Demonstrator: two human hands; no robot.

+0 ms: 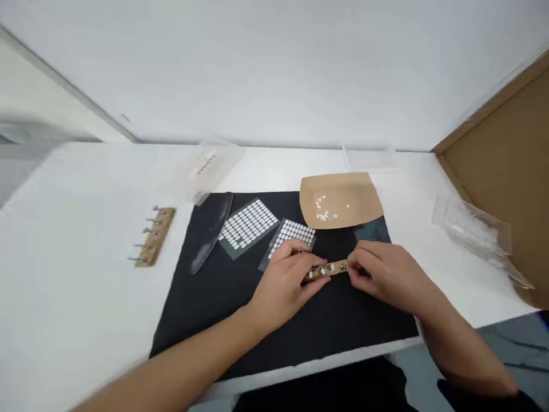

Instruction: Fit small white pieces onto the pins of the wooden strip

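Note:
Over the black mat, my left hand (pixel 286 285) is closed around the left end of a narrow tan wooden strip (pixel 337 267). Small round metal pieces and white oval stickers sit in a row along the strip. At its right end, the thumb and fingers of my right hand (pixel 377 272) are pinched together against it; whether they hold anything small is hidden. A sheet of white oval stickers (pixel 288 234) lies partly behind my left hand. Beside it rests another sticker sheet (pixel 249 227), with some stickers gone.
The black mat (pixel 206 320) covers the table's middle. Behind my hands stands a tan paper tray (pixel 351 201) with small white bits. At left are a dark curved tray (pixel 210 234) and a wooden strip with several metal hooks (pixel 155 236). Plastic bags (pixel 476 234) lie at right, near a cardboard panel (pixel 506 160).

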